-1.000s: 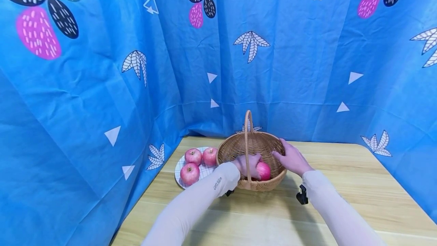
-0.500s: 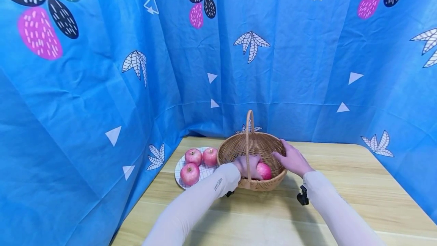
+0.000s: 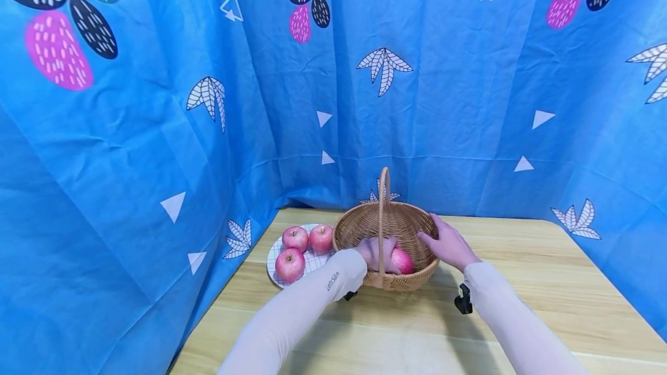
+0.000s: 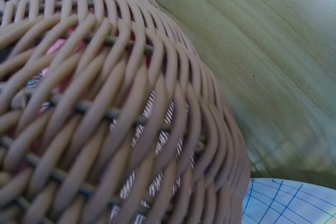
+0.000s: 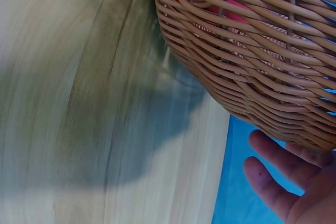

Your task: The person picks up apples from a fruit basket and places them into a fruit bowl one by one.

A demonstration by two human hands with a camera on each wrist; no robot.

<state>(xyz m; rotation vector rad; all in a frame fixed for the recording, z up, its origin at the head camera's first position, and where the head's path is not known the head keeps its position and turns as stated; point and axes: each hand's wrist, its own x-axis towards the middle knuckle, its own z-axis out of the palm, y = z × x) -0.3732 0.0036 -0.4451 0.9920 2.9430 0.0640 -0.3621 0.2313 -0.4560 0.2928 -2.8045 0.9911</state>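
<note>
A brown wicker basket (image 3: 359, 221) with a tall arched handle sits on the table. Reaching in under the handle, my left hand (image 3: 376, 252) has its fingers at a red apple (image 3: 402, 261) low inside; its fingertips are hidden behind the apple. My right hand (image 3: 452, 242) holds the basket's right rim, thumb over the inside and fingers outside. Those outer fingers (image 5: 283, 166) spread below the weave in the right wrist view. Up close, the left wrist view has the woven wall (image 4: 121, 108), with red showing through its gaps and my left hand hidden.
Left of the basket, a white plate with a blue grid (image 3: 315, 260) bears apples (image 3: 289, 265), partly overlapped by my left sleeve (image 3: 307, 300). The wooden table (image 3: 547, 282) meets blue patterned curtains (image 3: 448, 103) at its back and sides.
The basket and its handle have shifted slightly right, with my right hand moving along. My left hand and the apple stay nearly in place.
</note>
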